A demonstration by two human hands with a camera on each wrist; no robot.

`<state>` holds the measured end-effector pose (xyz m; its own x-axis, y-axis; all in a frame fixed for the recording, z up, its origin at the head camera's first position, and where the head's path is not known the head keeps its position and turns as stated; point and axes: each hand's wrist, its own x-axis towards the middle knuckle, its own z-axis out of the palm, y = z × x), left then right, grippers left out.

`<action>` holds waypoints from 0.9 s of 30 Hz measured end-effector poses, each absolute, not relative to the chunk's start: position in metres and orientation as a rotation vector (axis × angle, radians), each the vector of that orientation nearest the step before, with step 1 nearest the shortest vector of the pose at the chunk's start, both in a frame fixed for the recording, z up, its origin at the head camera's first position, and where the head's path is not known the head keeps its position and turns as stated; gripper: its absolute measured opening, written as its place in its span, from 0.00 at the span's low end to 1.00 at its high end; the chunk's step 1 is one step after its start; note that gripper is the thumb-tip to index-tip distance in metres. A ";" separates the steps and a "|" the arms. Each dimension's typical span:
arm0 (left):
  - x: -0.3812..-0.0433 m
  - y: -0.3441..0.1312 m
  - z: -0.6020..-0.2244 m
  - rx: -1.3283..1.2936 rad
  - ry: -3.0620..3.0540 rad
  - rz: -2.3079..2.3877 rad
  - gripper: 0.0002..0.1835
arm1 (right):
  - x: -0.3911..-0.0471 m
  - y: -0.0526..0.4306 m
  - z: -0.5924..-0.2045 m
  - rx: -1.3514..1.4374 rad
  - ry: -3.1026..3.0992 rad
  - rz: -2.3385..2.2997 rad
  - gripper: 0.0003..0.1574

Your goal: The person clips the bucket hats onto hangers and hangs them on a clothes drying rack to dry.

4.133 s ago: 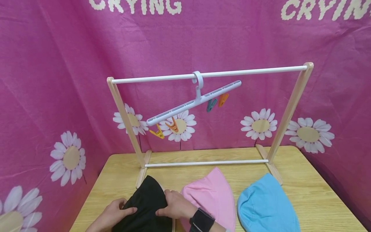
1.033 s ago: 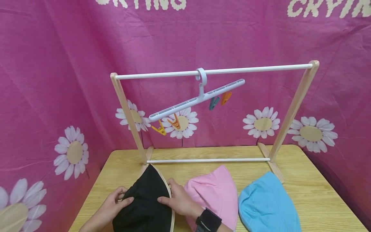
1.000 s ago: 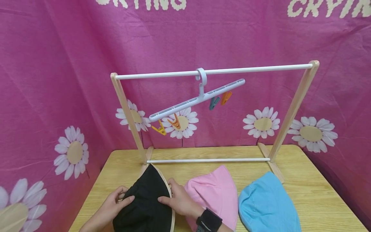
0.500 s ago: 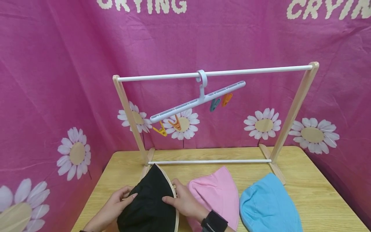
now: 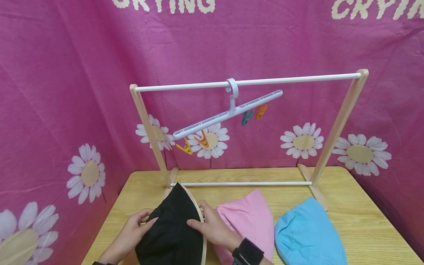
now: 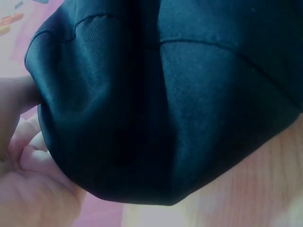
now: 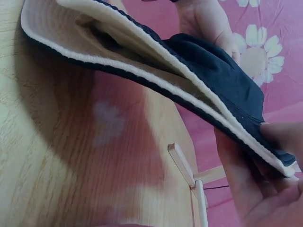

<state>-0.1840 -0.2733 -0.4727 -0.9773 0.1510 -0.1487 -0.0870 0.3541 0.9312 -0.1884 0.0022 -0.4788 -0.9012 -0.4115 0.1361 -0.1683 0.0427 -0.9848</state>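
Two bare hands support a black bucket hat [image 5: 172, 232] at the near left part of a wooden table [image 5: 361, 217]. The left hand [image 5: 135, 229] pinches the crown side, thumb on the near face and fingers behind. The right hand [image 5: 215, 227] pinches the brim, its thumb on the black fabric and its fingers beyond the cream-trimmed edge; a dark smartwatch [image 5: 248, 251] encircles that wrist. The hat is folded, with the peak of the fold directed toward the rack. In the right wrist view, the brim's two edges lie close together at the gripped end and part farther along, exposing a cream lining.

Just beside the right hand, a folded pink bucket hat [image 5: 251, 221] lies on the table, followed by a blue bucket hat [image 5: 309, 233]. Behind stands a garment rack [image 5: 342, 121] with wooden uprights and white rods. A pale hanger [image 5: 212, 120] hooks over its upper rod, tilted. The lower arm bears a yellow clip [image 5: 186, 148] and an orange clip [image 5: 202, 140]; the raised arm bears a gray-blue clip [image 5: 247, 117] and a second orange clip [image 5: 261, 111]. A magenta daisy-print cloth [image 5: 82, 73] forms the backdrop.
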 end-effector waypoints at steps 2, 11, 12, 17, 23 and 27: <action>-0.183 -0.272 -0.471 0.082 2.399 1.690 0.22 | -0.188 0.003 -0.478 -0.599 2.173 -1.955 0.19; -0.183 -0.262 -0.463 0.120 2.397 1.740 0.23 | -0.184 0.006 -0.462 -0.621 2.273 -1.928 0.18; -0.183 -0.262 -0.462 0.116 2.393 1.745 0.23 | -0.182 0.007 -0.457 -0.621 2.269 -1.930 0.18; -0.183 -0.259 -0.460 0.114 2.365 1.742 0.24 | -0.178 0.008 -0.447 -0.615 2.254 -1.949 0.16; -0.184 -0.254 -0.456 0.088 2.381 1.707 0.25 | -0.188 0.004 -0.468 -0.630 2.229 -1.985 0.15; -0.184 -0.251 -0.453 0.088 2.412 1.694 0.24 | -0.191 0.005 -0.472 -0.635 2.224 -2.001 0.15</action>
